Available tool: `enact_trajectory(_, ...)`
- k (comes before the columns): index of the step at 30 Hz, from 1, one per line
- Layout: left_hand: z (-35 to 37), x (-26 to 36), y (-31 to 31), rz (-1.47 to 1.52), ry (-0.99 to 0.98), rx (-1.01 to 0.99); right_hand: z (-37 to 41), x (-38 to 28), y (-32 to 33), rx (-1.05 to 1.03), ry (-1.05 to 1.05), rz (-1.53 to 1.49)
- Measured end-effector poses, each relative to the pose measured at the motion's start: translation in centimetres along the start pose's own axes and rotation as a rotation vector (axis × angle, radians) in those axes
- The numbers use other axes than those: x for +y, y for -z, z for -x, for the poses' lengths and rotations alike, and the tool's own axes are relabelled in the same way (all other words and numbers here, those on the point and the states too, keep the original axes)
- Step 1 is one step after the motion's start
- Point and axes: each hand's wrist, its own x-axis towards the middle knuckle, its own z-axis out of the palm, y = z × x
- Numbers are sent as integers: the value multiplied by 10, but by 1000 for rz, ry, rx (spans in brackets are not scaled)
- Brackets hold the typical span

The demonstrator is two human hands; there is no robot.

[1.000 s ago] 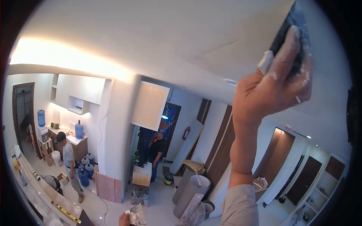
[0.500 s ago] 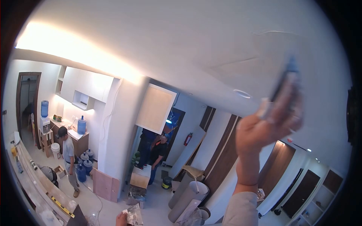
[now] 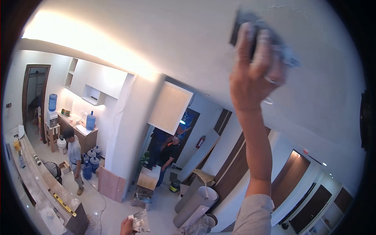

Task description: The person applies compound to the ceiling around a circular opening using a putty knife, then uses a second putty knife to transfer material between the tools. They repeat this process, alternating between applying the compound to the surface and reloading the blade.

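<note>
Raised to the ceiling (image 3: 188, 35), my right hand (image 3: 258, 66) grips a flat grey putty knife (image 3: 250, 29), its blade against or close to the surface. A rough line of filler shows on the ceiling just beyond the blade. Low in the view, my left hand (image 3: 126, 226) pinches the edge of a plate smeared with white paste (image 3: 140, 221). The far parts of the left arm are out of frame.
A long dusty plank surface (image 3: 39, 172) with a yellow level (image 3: 64, 204) lies at the left. Several people stand or bend below. Large grey rolls (image 3: 197, 203), a hanging cabinet door (image 3: 170, 107) and blue water bottles (image 3: 91, 166) are around.
My right hand has swept left and upward across the ceiling with the putty knife, which is now turned differently. The room has shifted slightly in view. My left hand stays low with the plate.
</note>
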Motion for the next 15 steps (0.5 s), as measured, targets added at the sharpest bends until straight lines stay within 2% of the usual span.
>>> enact_trajectory(7,0,-5,19,12,-33,48,103,-58,-50,-171,225,-4)
enact_trajectory(11,14,-3,18,2,-31,73,99,-76,4,-630,152,-275)
enact_trajectory(14,19,0,16,-19,-14,76,65,-58,45,-648,62,-471)
enact_trajectory(15,18,1,17,-19,-7,65,45,-45,57,-595,25,-447)
